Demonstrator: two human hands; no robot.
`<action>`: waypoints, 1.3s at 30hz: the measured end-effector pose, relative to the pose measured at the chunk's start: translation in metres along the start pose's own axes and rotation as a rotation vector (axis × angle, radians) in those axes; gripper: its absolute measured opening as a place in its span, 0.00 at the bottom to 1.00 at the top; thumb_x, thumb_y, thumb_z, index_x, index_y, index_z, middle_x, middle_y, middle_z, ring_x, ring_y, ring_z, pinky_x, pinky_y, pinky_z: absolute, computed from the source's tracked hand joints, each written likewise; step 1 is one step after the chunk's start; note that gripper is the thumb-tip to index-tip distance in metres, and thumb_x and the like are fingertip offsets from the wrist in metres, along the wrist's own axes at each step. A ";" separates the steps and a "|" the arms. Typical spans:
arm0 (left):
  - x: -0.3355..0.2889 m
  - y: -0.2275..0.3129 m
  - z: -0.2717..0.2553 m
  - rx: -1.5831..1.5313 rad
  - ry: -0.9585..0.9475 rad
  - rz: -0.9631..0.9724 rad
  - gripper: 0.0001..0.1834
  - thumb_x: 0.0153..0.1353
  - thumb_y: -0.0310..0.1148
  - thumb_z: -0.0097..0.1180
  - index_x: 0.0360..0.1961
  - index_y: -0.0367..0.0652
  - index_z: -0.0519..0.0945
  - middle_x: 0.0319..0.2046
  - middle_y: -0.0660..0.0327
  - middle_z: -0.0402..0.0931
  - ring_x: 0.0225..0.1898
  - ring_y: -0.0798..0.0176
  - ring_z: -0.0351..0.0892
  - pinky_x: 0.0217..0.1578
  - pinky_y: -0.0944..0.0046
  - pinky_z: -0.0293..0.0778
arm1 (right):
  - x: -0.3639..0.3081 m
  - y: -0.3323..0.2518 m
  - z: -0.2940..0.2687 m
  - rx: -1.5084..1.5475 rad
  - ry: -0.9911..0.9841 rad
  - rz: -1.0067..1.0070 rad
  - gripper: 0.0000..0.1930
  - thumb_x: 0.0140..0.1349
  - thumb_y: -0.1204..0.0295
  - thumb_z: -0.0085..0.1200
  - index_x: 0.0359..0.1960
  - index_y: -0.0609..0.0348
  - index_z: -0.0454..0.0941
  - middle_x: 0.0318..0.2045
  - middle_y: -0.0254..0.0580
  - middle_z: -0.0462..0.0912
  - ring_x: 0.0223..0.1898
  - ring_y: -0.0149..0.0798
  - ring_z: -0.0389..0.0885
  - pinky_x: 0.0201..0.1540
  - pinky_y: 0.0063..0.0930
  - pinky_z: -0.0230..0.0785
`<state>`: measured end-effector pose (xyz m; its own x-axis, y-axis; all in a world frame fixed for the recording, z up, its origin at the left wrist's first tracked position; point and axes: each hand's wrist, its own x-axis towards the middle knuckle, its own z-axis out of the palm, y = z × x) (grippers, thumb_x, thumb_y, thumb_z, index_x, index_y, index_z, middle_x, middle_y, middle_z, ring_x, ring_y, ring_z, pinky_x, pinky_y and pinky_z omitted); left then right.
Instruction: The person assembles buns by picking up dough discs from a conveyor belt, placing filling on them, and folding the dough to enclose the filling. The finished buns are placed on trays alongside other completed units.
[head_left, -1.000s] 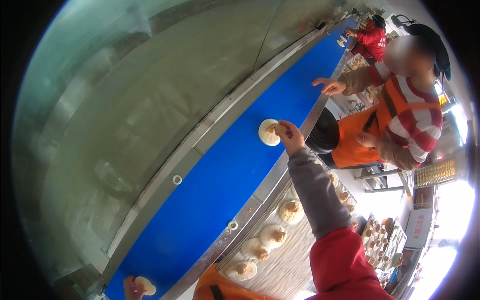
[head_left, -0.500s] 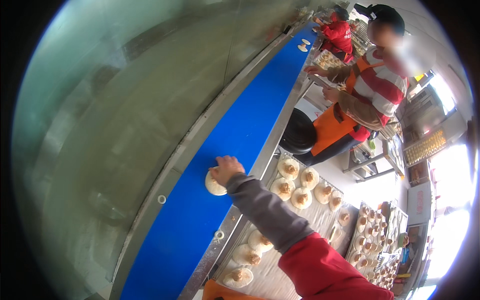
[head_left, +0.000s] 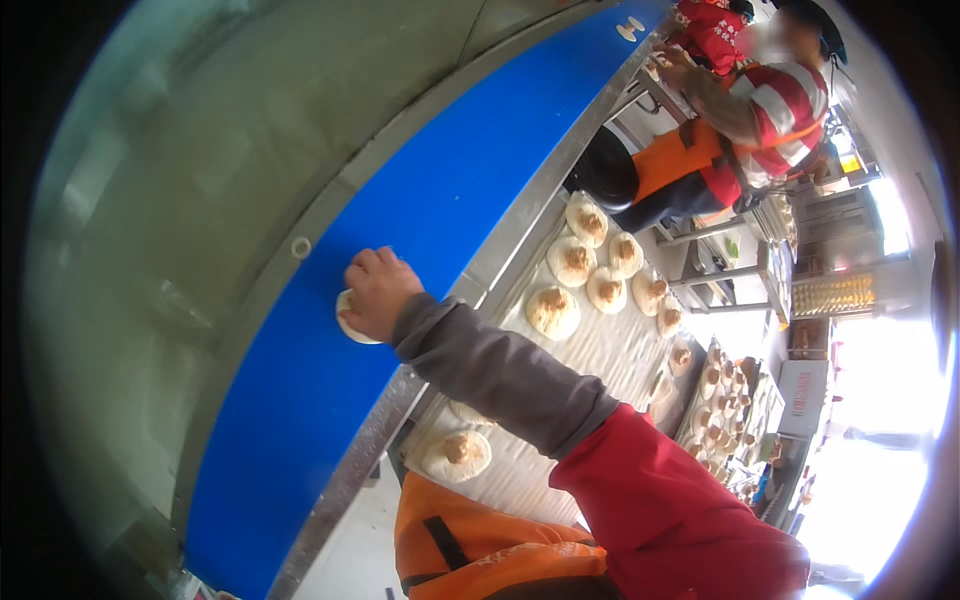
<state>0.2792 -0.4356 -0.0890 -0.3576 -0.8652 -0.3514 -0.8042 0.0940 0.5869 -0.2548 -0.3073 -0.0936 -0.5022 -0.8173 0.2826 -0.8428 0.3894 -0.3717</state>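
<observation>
The right hand [head_left: 382, 292] covers a dough disc [head_left: 348, 326] on the blue belt [head_left: 450, 190]; finger closure is hidden, so any grip is uncertain. Excess pressure could deform the dough.

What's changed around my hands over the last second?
Your right hand and the flat, pale dough round under it moved down-left along the blue belt, nearer you. Your left hand and the round it touched went out of view. The brown-topped pale dough rounds beside the belt stayed put.
</observation>
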 end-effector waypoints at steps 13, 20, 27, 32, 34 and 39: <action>-0.008 0.079 0.044 -0.122 0.164 0.118 0.15 0.68 0.37 0.53 0.51 0.39 0.75 0.43 0.59 0.78 0.41 0.63 0.79 0.36 0.64 0.77 | -0.195 0.057 -0.086 1.065 -0.124 0.924 0.23 0.60 0.66 0.64 0.56 0.56 0.72 0.42 0.42 0.81 0.40 0.33 0.82 0.43 0.29 0.78; -0.067 0.306 0.217 -0.566 -0.952 0.201 0.13 0.69 0.34 0.51 0.51 0.39 0.75 0.38 0.64 0.77 0.37 0.71 0.76 0.33 0.71 0.74 | -0.321 0.214 -0.176 1.522 0.641 1.261 0.08 0.66 0.66 0.56 0.41 0.55 0.75 0.23 0.27 0.71 0.20 0.23 0.67 0.23 0.22 0.67; -0.113 0.458 0.427 0.029 -1.016 0.943 0.19 0.60 0.39 0.63 0.47 0.41 0.75 0.21 0.61 0.74 0.24 0.62 0.75 0.28 0.59 0.72 | -0.328 0.242 -0.167 -0.260 0.454 0.856 0.17 0.51 0.59 0.62 0.41 0.51 0.80 0.41 0.40 0.80 0.48 0.48 0.75 0.52 0.44 0.66; -0.131 0.493 0.432 0.585 -0.361 1.646 0.26 0.52 0.43 0.67 0.50 0.44 0.74 0.47 0.52 0.74 0.48 0.51 0.76 0.46 0.52 0.72 | -0.344 0.215 -0.179 -0.203 0.569 0.891 0.21 0.51 0.61 0.66 0.46 0.53 0.78 0.43 0.44 0.77 0.48 0.48 0.75 0.50 0.43 0.69; -0.140 0.505 0.434 0.438 -0.365 1.763 0.29 0.52 0.34 0.67 0.55 0.42 0.72 0.52 0.51 0.70 0.53 0.47 0.72 0.52 0.52 0.70 | -0.349 0.211 -0.182 -0.034 0.586 0.972 0.22 0.50 0.64 0.67 0.47 0.54 0.78 0.44 0.45 0.76 0.46 0.50 0.77 0.48 0.41 0.72; -0.174 0.517 0.500 0.118 -0.698 1.680 0.30 0.52 0.27 0.64 0.57 0.44 0.71 0.50 0.55 0.73 0.49 0.47 0.74 0.49 0.53 0.72 | -0.355 0.221 -0.177 0.396 0.747 1.161 0.16 0.53 0.66 0.64 0.42 0.58 0.80 0.37 0.48 0.83 0.40 0.45 0.83 0.45 0.36 0.75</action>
<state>-0.3123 0.0096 -0.0892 -0.8165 0.5121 0.2665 0.5634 0.6062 0.5614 -0.2969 0.1434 -0.1196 -0.9426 0.3339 -0.0019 0.1527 0.4261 -0.8917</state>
